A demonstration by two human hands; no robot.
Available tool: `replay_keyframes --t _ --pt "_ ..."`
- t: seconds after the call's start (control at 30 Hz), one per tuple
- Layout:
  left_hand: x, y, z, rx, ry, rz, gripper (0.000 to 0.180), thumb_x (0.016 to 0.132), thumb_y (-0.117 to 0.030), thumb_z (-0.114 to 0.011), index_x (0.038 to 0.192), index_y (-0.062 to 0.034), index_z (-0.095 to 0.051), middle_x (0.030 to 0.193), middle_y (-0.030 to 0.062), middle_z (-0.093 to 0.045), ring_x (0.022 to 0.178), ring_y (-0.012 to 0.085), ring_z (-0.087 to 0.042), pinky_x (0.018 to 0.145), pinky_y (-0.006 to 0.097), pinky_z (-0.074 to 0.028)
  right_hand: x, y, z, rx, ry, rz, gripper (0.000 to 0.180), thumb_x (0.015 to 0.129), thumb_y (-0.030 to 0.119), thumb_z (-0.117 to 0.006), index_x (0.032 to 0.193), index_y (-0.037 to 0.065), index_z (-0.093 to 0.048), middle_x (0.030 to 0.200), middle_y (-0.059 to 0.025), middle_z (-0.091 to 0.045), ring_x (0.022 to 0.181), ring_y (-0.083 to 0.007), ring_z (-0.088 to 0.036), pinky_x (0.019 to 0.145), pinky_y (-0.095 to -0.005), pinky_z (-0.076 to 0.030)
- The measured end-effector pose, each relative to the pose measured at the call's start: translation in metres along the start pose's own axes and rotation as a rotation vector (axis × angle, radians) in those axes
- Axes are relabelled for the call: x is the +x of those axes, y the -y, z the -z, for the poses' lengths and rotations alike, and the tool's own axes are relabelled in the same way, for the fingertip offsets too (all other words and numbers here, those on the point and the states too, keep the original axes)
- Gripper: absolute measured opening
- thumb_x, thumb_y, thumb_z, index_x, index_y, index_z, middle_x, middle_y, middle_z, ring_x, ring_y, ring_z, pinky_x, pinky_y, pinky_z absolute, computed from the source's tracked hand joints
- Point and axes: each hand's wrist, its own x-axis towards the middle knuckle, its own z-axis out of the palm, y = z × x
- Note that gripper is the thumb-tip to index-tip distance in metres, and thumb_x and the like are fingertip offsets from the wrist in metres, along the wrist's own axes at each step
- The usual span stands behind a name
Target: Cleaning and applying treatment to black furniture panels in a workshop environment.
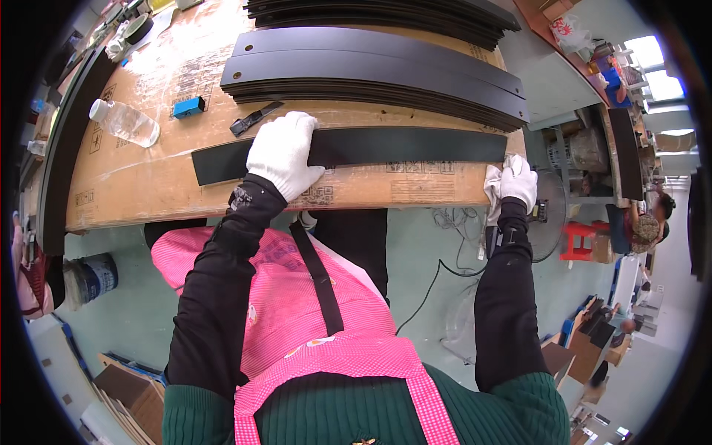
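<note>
A long, narrow black board (415, 146) lies across the near part of the cardboard-covered table. My left hand (285, 154), in a white knit glove, closes over the board left of its middle, with the thumb by the near edge. At the board's right end, my right hand (518, 182), also gloved, is closed around a crumpled white cloth (492, 185). Beyond the board rests a stack of dark panels (371, 63), the top one with small holes near its ends. A black utility knife (254, 119) lies just past my left hand.
On the table's left are a clear plastic bottle (124, 122) and a small blue box (188, 107). More dark panels (386, 13) are piled at the far side. A floor fan (549, 211) stands by the right corner, with a cable (423, 300) on the floor and a red stool (580, 241) beyond.
</note>
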Motion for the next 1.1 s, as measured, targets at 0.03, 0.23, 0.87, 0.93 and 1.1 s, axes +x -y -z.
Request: replay_keyframes --t 0.03,0.23,0.87,0.93,1.1 --pt "-0.001 -0.001 0.003 0.043 -0.085 -0.031 0.053 0.069 -0.018 -0.089 0.115 -0.0066 -0.064 0.118 0.0132 -0.066 0.111 0.0344 -0.066 0.096 0.045 -0.053 -0.001 0.002 0.001 0.004 0.000 -0.019 0.051 0.091 0.044 -0.068 0.139 0.028 -0.068 0.124 -0.0200 -0.069 0.115 -0.0407 -0.069 0.101 -0.0499 -0.056" --pt "-0.030 0.010 -0.010 -0.033 -0.125 -0.098 0.031 0.074 -0.012 -0.088 0.090 -0.0103 -0.060 0.100 0.0076 -0.065 0.096 0.0309 -0.066 0.081 0.043 -0.053 0.008 -0.009 -0.013 0.104 -0.037 0.019 0.053 0.089 0.042 -0.070 0.140 0.027 -0.068 0.123 -0.0197 -0.070 0.115 -0.0400 -0.069 0.101 -0.0486 -0.056" --pt "-0.037 0.074 -0.034 0.109 -0.284 0.005 0.069 0.072 -0.035 -0.089 0.130 -0.0051 -0.067 0.131 0.0162 -0.068 0.127 0.0384 -0.060 0.112 0.050 -0.046 -0.193 0.331 0.076 0.390 0.430 1.019 0.046 0.074 0.024 -0.079 0.118 0.013 -0.075 0.136 -0.0157 -0.064 0.127 -0.0392 -0.064 0.099 -0.0574 -0.056" --pt "-0.040 0.059 -0.015 0.118 -0.214 0.035 0.074 0.068 -0.039 -0.092 0.131 -0.0069 -0.067 0.132 0.0158 -0.067 0.127 0.0393 -0.059 0.113 0.050 -0.045 -0.140 0.310 0.113 0.017 0.682 0.927 0.045 0.066 0.026 -0.081 0.109 0.012 -0.077 0.117 -0.0175 -0.073 0.109 -0.0387 -0.073 0.087 -0.0545 -0.063" --pt "-0.034 0.049 -0.010 0.065 -0.198 0.051 0.074 0.066 -0.031 -0.093 0.131 -0.0063 -0.066 0.133 0.0160 -0.067 0.130 0.0399 -0.058 0.114 0.051 -0.045 -0.018 0.090 0.018 0.054 -0.007 0.332 0.025 0.098 0.026 -0.061 0.099 0.009 -0.079 0.095 -0.0138 -0.079 0.077 -0.0287 -0.077 0.066 -0.0363 -0.062"
